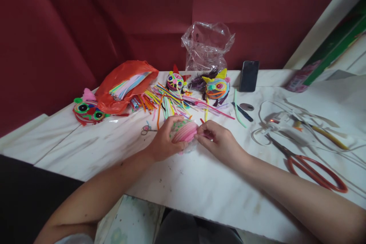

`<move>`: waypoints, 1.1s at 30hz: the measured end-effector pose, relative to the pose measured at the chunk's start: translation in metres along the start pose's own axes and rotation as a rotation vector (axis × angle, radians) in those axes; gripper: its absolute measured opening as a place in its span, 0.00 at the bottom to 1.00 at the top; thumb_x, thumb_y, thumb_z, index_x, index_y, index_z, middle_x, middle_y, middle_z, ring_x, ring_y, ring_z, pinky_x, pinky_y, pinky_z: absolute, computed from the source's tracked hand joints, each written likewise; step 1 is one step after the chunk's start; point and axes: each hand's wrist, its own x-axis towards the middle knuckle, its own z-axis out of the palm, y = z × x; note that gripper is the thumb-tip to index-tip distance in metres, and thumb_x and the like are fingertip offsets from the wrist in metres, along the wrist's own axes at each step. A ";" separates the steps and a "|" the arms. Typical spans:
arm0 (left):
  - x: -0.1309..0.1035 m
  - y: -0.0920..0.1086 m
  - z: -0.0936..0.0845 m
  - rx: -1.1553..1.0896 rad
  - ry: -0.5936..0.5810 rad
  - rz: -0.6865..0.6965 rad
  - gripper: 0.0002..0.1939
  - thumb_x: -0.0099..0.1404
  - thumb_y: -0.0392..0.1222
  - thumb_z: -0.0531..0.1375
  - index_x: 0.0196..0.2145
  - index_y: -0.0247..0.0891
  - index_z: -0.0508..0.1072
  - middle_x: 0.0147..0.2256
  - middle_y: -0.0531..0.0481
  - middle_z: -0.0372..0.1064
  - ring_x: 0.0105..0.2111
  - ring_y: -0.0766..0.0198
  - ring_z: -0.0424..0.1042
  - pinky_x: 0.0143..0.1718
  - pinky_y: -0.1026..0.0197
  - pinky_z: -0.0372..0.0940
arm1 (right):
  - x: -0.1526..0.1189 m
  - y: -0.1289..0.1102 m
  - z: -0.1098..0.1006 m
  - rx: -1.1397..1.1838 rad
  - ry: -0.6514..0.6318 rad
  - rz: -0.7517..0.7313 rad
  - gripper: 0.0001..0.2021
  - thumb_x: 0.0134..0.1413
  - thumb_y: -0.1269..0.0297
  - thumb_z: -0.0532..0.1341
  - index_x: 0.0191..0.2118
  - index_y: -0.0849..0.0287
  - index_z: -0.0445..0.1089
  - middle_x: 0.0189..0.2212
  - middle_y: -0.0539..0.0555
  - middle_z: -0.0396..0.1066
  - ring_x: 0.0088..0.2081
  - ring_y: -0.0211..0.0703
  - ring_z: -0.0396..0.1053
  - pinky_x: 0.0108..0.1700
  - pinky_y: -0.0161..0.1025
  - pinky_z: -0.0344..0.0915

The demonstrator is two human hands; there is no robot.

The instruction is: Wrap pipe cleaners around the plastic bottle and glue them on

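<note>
Well left of the hands lies a multicoloured round face with green-ringed eyes (90, 111); nearer, beyond the left forearm, sits a crumpled red plastic bag (126, 69). Small metal scissors (145, 131) rest just beside the left hand (166, 137), which grasps a pink-and-green striped ball (185, 132) between both hands. The right hand (215, 139) pinches what seems a thin pink strand (206, 135) against it. Farther right lie large red-handled scissors (317, 169).

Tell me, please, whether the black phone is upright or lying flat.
Upright: the black phone stands on a short edge, its dark front facing the camera.
</note>
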 end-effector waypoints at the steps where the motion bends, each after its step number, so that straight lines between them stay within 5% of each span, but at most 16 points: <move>1: 0.000 -0.001 0.001 -0.002 0.001 -0.007 0.31 0.49 0.39 0.65 0.51 0.40 0.61 0.52 0.43 0.63 0.56 0.50 0.61 0.56 0.49 0.58 | 0.000 0.000 0.000 -0.004 0.003 0.006 0.05 0.54 0.66 0.57 0.28 0.57 0.62 0.25 0.50 0.65 0.27 0.38 0.62 0.30 0.36 0.60; 18: 0.002 -0.006 -0.002 -0.048 -0.092 -0.010 0.32 0.54 0.50 0.66 0.53 0.41 0.59 0.54 0.41 0.59 0.57 0.49 0.59 0.56 0.49 0.57 | 0.001 0.008 0.003 0.119 -0.031 0.130 0.06 0.49 0.63 0.58 0.30 0.56 0.59 0.25 0.49 0.64 0.27 0.37 0.61 0.30 0.36 0.60; 24: 0.004 -0.010 -0.005 -0.206 -0.127 -0.024 0.27 0.62 0.60 0.54 0.51 0.40 0.62 0.54 0.42 0.60 0.58 0.50 0.58 0.59 0.49 0.53 | 0.002 0.005 0.003 0.086 -0.034 0.134 0.05 0.48 0.63 0.58 0.29 0.56 0.59 0.25 0.49 0.63 0.27 0.38 0.60 0.31 0.37 0.60; 33: 0.005 0.001 -0.002 0.027 -0.073 -0.110 0.31 0.51 0.50 0.67 0.50 0.41 0.62 0.50 0.45 0.65 0.51 0.52 0.65 0.53 0.52 0.60 | 0.002 0.003 0.002 0.087 -0.037 0.100 0.06 0.48 0.63 0.58 0.30 0.56 0.60 0.26 0.49 0.64 0.27 0.38 0.61 0.31 0.37 0.61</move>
